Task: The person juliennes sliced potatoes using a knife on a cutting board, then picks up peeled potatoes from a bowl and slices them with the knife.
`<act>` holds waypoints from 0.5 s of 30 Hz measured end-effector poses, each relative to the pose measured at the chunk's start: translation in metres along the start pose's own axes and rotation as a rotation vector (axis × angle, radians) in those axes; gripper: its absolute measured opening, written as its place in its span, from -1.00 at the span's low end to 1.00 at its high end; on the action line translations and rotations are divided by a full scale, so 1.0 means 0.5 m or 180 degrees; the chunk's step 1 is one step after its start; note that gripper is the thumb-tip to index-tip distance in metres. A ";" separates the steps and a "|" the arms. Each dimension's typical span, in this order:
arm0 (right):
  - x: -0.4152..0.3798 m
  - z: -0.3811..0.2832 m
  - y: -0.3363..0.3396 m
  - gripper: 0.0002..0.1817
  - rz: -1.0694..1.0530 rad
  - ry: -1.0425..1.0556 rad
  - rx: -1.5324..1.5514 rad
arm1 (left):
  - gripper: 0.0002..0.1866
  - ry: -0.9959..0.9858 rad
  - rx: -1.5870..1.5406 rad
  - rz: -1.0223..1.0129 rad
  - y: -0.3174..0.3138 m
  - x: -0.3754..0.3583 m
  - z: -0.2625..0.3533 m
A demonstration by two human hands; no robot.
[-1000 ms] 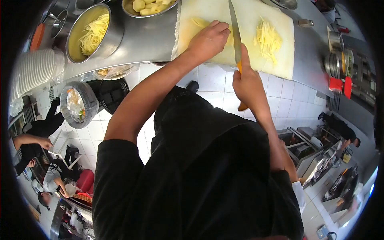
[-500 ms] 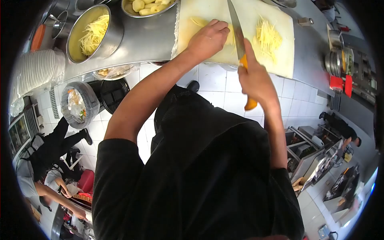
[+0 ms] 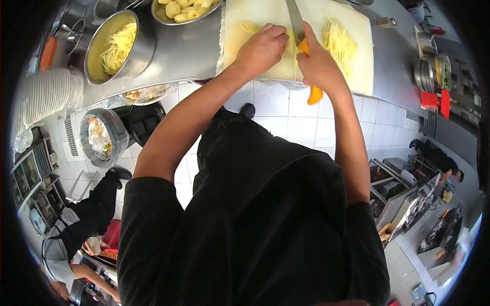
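Observation:
A knife (image 3: pixel 295 21) with a steel blade and orange handle is in my right hand (image 3: pixel 321 64), fingers wrapped round the handle. Its blade stands close beside my left hand (image 3: pixel 263 50), whose curled fingers press on yellow potato slices (image 3: pixel 249 27); the fingers partly hide the slices. Both hands work over a white cutting board (image 3: pixel 361 76). Right of the blade lies a pile of thin potato strips (image 3: pixel 339 45) on the board.
Left on the steel counter (image 3: pixel 189 53) stand a deep metal bowl (image 3: pixel 145 56) of potato strips and a metal bowl (image 3: pixel 196 19) of peeled potatoes. Stacked white plates (image 3: pixel 48 97) stand far left. A lined bin (image 3: pixel 120 135) is on the floor. A person (image 3: pixel 84 217) stands lower left.
My right hand and the knife have moved forward over the board, with the handle's end further from my body. My left hand has barely shifted. The person at lower left has changed position.

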State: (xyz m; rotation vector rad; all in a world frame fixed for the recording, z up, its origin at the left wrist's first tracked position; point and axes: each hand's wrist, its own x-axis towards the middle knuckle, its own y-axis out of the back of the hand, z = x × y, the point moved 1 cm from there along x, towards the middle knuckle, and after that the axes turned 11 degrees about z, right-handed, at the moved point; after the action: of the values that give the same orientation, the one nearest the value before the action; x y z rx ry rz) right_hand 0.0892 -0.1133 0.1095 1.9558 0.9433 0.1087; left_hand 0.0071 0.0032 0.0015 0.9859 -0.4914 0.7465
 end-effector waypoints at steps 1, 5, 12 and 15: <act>-0.035 -0.019 0.020 -0.18 -0.0140 -0.0156 -0.0025 | -0.86 0.0003 0.0011 0.0034 -0.001 0.001 0.001; -0.129 0.016 0.010 -0.16 -0.0089 0.0026 -0.0439 | -0.86 -0.0026 0.0029 0.0132 -0.007 -0.003 -0.002; -0.050 0.052 -0.073 -0.18 0.0314 0.0248 -0.0384 | -0.85 -0.0063 0.0088 0.0046 -0.004 -0.002 -0.006; 0.032 0.053 -0.062 -0.19 0.0505 0.0606 -0.0331 | -0.85 -0.0016 0.0055 -0.0003 -0.003 -0.001 -0.002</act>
State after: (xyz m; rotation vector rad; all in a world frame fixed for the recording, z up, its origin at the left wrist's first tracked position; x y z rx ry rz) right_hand 0.0942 -0.1131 0.0658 1.9456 0.8839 0.4331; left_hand 0.0082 0.0033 -0.0002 1.0043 -0.4896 0.7485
